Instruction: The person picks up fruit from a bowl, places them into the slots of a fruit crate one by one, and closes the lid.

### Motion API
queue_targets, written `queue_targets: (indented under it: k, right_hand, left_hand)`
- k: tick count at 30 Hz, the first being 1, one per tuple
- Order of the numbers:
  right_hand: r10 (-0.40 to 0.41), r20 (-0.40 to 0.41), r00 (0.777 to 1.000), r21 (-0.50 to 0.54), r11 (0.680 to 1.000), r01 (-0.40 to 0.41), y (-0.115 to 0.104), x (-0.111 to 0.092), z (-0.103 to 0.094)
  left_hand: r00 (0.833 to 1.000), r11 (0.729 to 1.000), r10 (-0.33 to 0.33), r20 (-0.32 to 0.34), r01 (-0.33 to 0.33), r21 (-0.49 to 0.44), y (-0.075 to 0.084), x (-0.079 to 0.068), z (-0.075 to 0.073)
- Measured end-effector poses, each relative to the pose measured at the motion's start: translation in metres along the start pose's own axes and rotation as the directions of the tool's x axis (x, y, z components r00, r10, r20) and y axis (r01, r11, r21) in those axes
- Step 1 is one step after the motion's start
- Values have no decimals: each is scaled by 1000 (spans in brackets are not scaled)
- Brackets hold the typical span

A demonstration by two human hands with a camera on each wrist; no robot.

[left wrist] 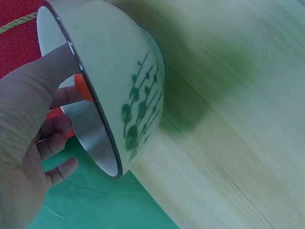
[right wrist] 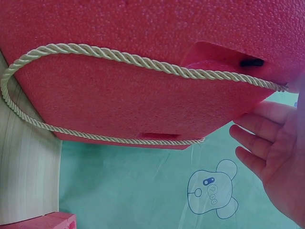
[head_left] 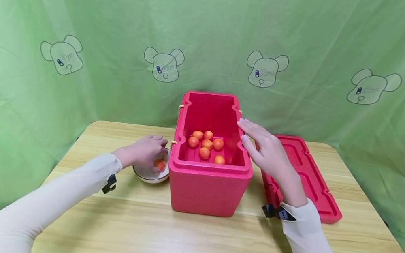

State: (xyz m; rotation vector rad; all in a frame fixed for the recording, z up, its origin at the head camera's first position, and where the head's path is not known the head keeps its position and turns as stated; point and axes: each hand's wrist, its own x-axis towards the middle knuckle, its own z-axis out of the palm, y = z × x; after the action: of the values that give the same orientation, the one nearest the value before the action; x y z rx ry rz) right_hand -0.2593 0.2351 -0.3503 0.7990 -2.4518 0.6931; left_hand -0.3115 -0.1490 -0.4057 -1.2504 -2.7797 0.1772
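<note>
My left hand (head_left: 148,152) reaches down into a white bowl (head_left: 150,178) standing left of a red foam box (head_left: 208,193). Its thumb and forefinger pinch a small orange-red tomato (left wrist: 83,88) inside the bowl; the other fingers are spread outside the grip. Green leaf marks and a dark rim show on the bowl (left wrist: 112,67) in the left wrist view. Several similar tomatoes (head_left: 206,143) lie on the box floor. With fingers extended, my right hand (head_left: 269,151) rests at the box's right rim, holding nothing.
A red lid (head_left: 306,173) lies on the wooden table (head_left: 119,232) at right, partly behind my right forearm. Twisted cord (right wrist: 119,56) hangs as a loop along the box's side. Green fabric (head_left: 220,18) with bear-head drawings encloses the back and sides.
</note>
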Motion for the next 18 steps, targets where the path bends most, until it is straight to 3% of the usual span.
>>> queue_targets:
  k: [13,18]
  right_hand:
    - [-14,-9,1000,-5,1000,14,0,0,0]
    - [-27,-20,999,-8,1000,27,1,1,0]
  left_hand:
    - [1000,1000,-7,-1,7,22,-1,-2,4]
    - [999,999,-31,3,31,-12,-2,-3,3]
